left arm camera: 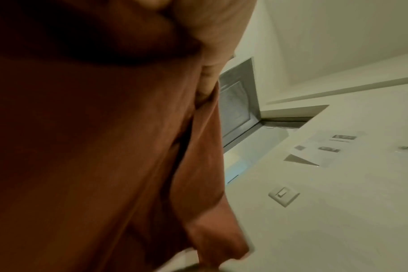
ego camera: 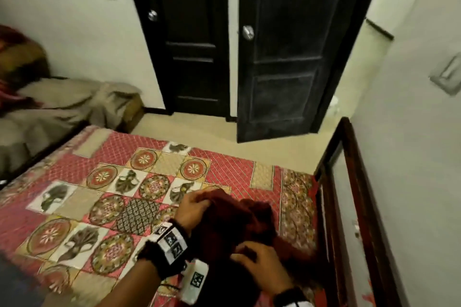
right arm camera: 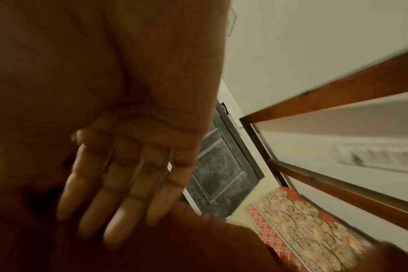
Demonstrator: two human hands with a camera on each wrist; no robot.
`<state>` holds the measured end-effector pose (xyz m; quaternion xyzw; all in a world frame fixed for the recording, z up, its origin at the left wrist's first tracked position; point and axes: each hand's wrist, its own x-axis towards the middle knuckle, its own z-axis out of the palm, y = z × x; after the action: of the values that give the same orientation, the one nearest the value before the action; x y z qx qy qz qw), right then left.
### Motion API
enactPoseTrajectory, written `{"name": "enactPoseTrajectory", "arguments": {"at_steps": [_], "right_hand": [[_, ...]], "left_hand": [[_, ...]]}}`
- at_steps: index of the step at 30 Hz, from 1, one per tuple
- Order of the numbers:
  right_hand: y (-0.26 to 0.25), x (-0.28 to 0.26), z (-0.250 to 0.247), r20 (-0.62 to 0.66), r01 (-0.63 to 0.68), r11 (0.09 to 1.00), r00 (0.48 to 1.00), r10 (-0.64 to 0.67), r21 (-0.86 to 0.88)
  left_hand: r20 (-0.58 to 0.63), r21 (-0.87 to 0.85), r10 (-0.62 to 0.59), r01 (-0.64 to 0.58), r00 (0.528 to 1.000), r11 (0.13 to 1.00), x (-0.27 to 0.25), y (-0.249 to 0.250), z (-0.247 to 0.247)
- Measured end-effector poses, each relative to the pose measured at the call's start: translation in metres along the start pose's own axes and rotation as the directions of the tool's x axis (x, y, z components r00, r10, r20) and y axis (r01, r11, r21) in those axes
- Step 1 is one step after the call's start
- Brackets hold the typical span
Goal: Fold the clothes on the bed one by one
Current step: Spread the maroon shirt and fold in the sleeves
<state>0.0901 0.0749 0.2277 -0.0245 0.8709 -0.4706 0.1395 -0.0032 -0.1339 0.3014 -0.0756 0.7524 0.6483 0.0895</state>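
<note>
A dark maroon garment [ego camera: 239, 222] lies bunched on the patterned quilt [ego camera: 112, 194] near the bed's right side. My left hand [ego camera: 197, 204] grips its upper edge, fingers curled round the cloth. In the left wrist view the garment [left arm camera: 93, 147] fills most of the frame and hangs from my fingers [left arm camera: 209, 81]. My right hand [ego camera: 259, 266] lies on the near part of the garment. The right wrist view shows that hand [right arm camera: 119, 184] with straight fingers resting on the maroon cloth [right arm camera: 175, 248]. The garment's lower part is hidden by my arms.
A wooden bed rail [ego camera: 349, 182] runs along the right, close to the wall. Two dark doors [ego camera: 282, 57] stand beyond the foot of the bed, across a strip of pale floor [ego camera: 249, 132]. A beige blanket heap [ego camera: 62, 104] lies at the left.
</note>
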Motion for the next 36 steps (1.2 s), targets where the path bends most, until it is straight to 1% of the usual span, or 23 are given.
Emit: {"name": "enactPoseTrajectory", "arguments": {"at_steps": [1,2,3,4,7,8,9,10,11,12,14,15,18,19,21,24,26,29,31,32,33,34,36], "right_hand": [[-0.010,0.004,-0.016,-0.091,0.045,0.999,0.995,-0.046,-0.013],[-0.021,0.009,-0.030,-0.185,0.112,0.991,0.975,-0.124,-0.072],[-0.040,0.012,-0.044,-0.204,0.183,0.976,0.958,-0.204,-0.120],[-0.061,0.015,-0.052,-0.199,0.258,0.958,0.940,-0.278,-0.121],[-0.119,0.018,-0.056,0.004,0.376,0.922,0.926,-0.377,-0.090],[-0.131,0.021,-0.053,0.052,0.400,0.912,0.916,-0.397,-0.090],[-0.138,0.026,-0.049,0.055,0.405,0.909,0.914,-0.402,-0.093],[-0.142,0.031,-0.048,0.024,0.398,0.909,0.917,-0.398,-0.126],[-0.146,0.036,-0.048,-0.003,0.402,0.900,0.913,-0.408,-0.171],[-0.152,0.041,-0.050,0.009,0.409,0.884,0.908,-0.418,-0.227],[-0.164,0.058,-0.060,0.045,0.464,0.839,0.880,-0.472,-0.285],[-0.172,0.067,-0.067,0.055,0.508,0.812,0.855,-0.516,-0.286],[-0.209,0.084,-0.090,0.025,0.645,0.720,0.749,-0.662,-0.256],[-0.223,0.089,-0.095,0.007,0.679,0.695,0.717,-0.697,-0.236],[-0.257,0.094,-0.108,-0.027,0.745,0.643,0.650,-0.760,-0.180],[-0.302,0.096,-0.123,-0.100,0.815,0.565,0.556,-0.825,-0.128],[-0.328,0.097,-0.134,-0.188,0.838,0.537,0.514,-0.837,-0.096],[-0.362,0.100,-0.155,-0.274,0.867,0.486,0.443,-0.853,-0.111],[-0.378,0.101,-0.170,-0.280,0.869,0.485,0.443,-0.852,-0.101],[-0.385,0.101,-0.175,-0.267,0.862,0.497,0.459,-0.848,-0.098],[-0.390,0.102,-0.179,-0.234,0.854,0.512,0.480,-0.845,-0.097],[-0.393,0.103,-0.182,-0.187,0.842,0.533,0.512,-0.838,-0.082],[-0.393,0.110,-0.182,-0.079,0.810,0.587,0.585,-0.807,-0.010]], "left_hand": [[0.024,0.013,0.028,-0.028,0.999,1.000,-0.008,0.011,-0.008],[0.051,0.004,0.066,-0.067,0.996,0.998,-0.017,0.020,-0.013],[0.081,0.009,0.079,-0.080,0.994,0.997,-0.025,0.026,-0.019],[0.123,0.023,0.110,-0.114,0.986,0.993,-0.034,0.034,-0.022],[0.223,0.190,0.222,-0.265,0.949,0.945,-0.052,0.054,-0.024],[0.234,0.274,0.262,-0.322,0.936,0.906,-0.055,0.060,-0.025],[0.222,0.388,0.289,-0.356,0.931,0.850,-0.058,0.066,-0.029],[0.209,0.499,0.311,-0.375,0.927,0.781,-0.061,0.072,-0.033],[0.187,0.577,0.336,-0.380,0.923,0.723,-0.063,0.078,-0.038],[0.153,0.605,0.377,-0.388,0.914,0.695,-0.067,0.082,-0.046],[0.085,0.617,0.402,-0.364,0.912,0.697,-0.073,0.084,-0.067],[0.060,0.648,0.364,-0.313,0.930,0.694,-0.077,0.084,-0.081],[0.015,0.806,0.223,-0.144,0.975,0.574,-0.081,0.078,-0.118],[-0.025,0.803,0.195,-0.096,0.980,0.588,-0.081,0.073,-0.128],[-0.097,0.696,0.144,-0.036,0.985,0.717,-0.080,0.059,-0.143],[-0.131,0.505,0.116,-0.034,0.985,0.863,-0.079,0.036,-0.152],[-0.132,0.398,0.097,-0.037,0.987,0.917,-0.079,0.020,-0.153],[-0.137,0.324,0.122,-0.072,0.983,0.943,-0.084,0.008,-0.151],[-0.177,0.275,0.142,-0.089,0.974,0.957,-0.084,0.004,-0.160],[-0.239,0.265,0.142,-0.076,0.961,0.961,-0.085,0.000,-0.168],[-0.330,0.288,0.141,-0.043,0.933,0.957,-0.088,0.000,-0.176],[-0.428,0.322,0.151,-0.006,0.891,0.947,-0.093,0.000,-0.187],[-0.598,0.341,0.185,0.038,0.780,0.939,-0.107,0.014,-0.209]]}}
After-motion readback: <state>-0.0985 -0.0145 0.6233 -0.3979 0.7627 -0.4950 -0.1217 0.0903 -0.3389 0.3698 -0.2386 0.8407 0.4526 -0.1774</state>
